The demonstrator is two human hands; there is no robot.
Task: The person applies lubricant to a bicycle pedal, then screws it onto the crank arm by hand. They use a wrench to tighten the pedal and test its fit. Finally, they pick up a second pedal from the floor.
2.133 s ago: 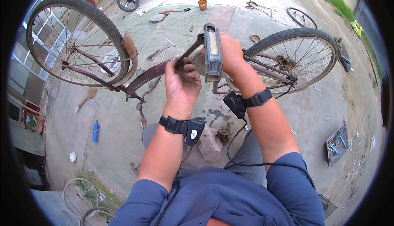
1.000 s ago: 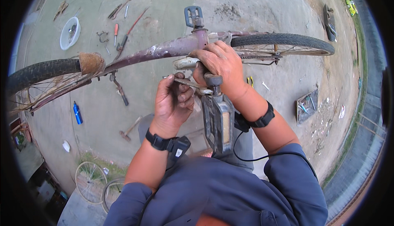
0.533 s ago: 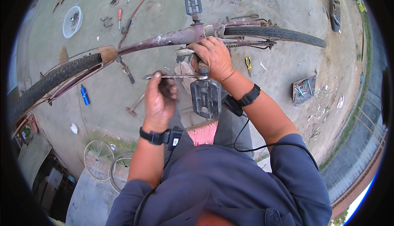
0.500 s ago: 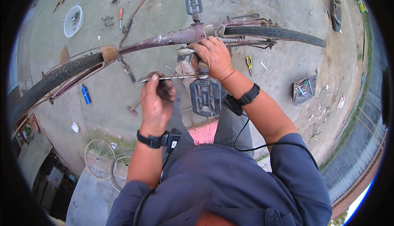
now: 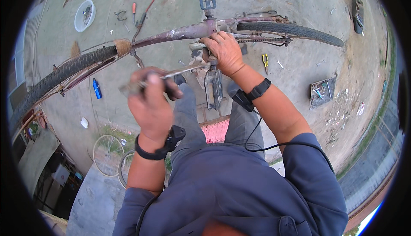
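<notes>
- Outdoor concrete yard [image 5: 299, 77], tools scattered about; upturned bicycle frame [image 5: 171, 34] runs left to right across the top of the view.
- Your left hand [image 5: 150, 103] is fisted around the handle end of a wrench [image 5: 180, 71], grip fully wrapped on it; that hand is motion-blurred.
- Wrench long axis runs from your left fist up and to the right, toward the crank area; its head sits at the pedal axle just under your right hand. Exact seating on the nut can't be made out.
- Your right hand [image 5: 222, 52] is clamped over the crank, fingers curled down around it, grip tight on the metal just below the frame tube.
- Near pedal [image 5: 213, 88] hangs just below your right hand, edge-on to the camera, long axis roughly vertical.
- Far pedal [image 5: 207, 0] sticks up above the frame, well apart from both hands.
- Right hand is nearer the pedal joint; left hand is out at the far end of the wrench, lower left of the joint.
- Front tyre [image 5: 60, 75] sweeps left, rear tyre [image 5: 295, 32] right.
- On the ground: white bowl [image 5: 84, 15] top left, blue bottle [image 5: 97, 89], yellow pliers [image 5: 265, 60], tray of tools [image 5: 323, 92] at right, loose wheel rims [image 5: 109, 154] lower left.
</notes>
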